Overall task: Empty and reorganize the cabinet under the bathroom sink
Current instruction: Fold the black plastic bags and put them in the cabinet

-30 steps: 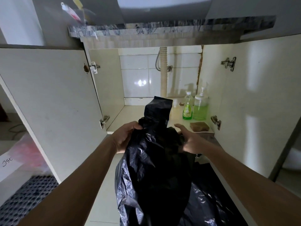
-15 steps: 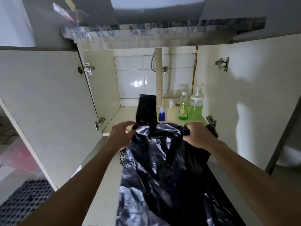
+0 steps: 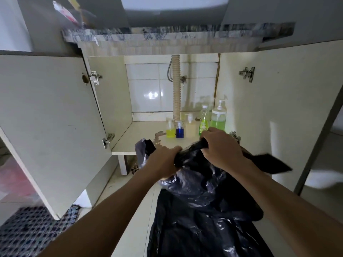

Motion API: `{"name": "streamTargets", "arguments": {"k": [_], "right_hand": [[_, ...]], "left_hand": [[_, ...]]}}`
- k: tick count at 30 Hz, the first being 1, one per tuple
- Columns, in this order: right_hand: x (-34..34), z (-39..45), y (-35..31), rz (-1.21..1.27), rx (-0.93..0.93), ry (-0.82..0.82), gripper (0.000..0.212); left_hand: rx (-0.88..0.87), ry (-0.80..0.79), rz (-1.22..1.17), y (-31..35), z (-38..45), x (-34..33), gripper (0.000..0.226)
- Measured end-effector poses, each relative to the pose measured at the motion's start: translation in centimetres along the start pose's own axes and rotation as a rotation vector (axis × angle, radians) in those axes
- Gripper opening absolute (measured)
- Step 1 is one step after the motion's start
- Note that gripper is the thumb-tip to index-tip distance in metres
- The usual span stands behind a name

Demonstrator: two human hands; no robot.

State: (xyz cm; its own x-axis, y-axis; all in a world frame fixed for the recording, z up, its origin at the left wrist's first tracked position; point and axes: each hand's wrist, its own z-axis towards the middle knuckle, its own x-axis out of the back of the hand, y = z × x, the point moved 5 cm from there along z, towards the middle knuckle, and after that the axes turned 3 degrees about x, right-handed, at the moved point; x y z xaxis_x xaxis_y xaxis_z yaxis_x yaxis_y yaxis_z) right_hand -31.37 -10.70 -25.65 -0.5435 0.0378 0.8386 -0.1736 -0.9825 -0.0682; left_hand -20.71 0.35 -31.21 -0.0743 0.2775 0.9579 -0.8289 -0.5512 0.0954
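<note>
A large black plastic bag (image 3: 204, 210) hangs in front of the open cabinet (image 3: 141, 143) under the sink. My left hand (image 3: 163, 162) grips the bag's top at the left, and my right hand (image 3: 220, 147) grips it at the right. The two hands are close together, bunching the bag's mouth. On the cabinet shelf, at the back right, stand a yellow pump bottle (image 3: 170, 129), a small blue bottle (image 3: 179, 130), a cream pump bottle (image 3: 190, 127), a slim green bottle (image 3: 203, 120) and a big green soap dispenser (image 3: 219, 117).
Both cabinet doors stand wide open, the left door (image 3: 46, 123) and the right door (image 3: 274, 112). A ribbed drain pipe (image 3: 176, 86) runs down the tiled back wall. A patterned mat (image 3: 31, 230) lies on the floor at the lower left. The marble counter edge (image 3: 167, 32) overhangs above.
My hands pulled the bag's top down and drew together. The upright flap dropped, so the small bottles on the shelf now show. The view shifted back a little.
</note>
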Motion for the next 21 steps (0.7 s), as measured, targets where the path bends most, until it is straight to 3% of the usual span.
{"name": "streamTargets", "arguments": {"k": [2, 4, 7, 10, 16, 18, 21], "right_hand": [[0.2, -0.2, 0.4, -0.022, 0.008, -0.001, 0.010], [0.0, -0.4, 1.5, -0.080, -0.014, -0.028, 0.006], [-0.4, -1.0, 4.0, -0.188, -0.121, -0.140, 0.022], [-0.8, -1.7, 6.0, -0.218, -0.186, -0.204, 0.016], [-1.2, -1.8, 7.3, -0.061, -0.208, -0.151, 0.024], [-0.8, -1.5, 7.8, -0.030, -0.222, -0.151, 0.014], [-0.7, -1.2, 8.3, 0.040, -0.185, -0.256, 0.016]], "left_hand": [[0.024, 0.026, -0.019, -0.6, 0.0, 0.4, 0.019], [0.034, 0.009, -0.014, -0.9, -0.2, 0.7, 0.015], [0.047, -0.058, 0.025, -1.3, -0.5, 1.0, 0.018], [0.043, -0.100, 0.065, -1.4, -0.6, 1.2, 0.021], [0.127, -0.199, 0.092, -1.9, 0.2, 2.6, 0.030], [0.169, -0.279, 0.093, -2.3, 0.4, 2.6, 0.038], [0.196, -0.364, 0.098, -2.6, 1.2, 2.0, 0.047]]}}
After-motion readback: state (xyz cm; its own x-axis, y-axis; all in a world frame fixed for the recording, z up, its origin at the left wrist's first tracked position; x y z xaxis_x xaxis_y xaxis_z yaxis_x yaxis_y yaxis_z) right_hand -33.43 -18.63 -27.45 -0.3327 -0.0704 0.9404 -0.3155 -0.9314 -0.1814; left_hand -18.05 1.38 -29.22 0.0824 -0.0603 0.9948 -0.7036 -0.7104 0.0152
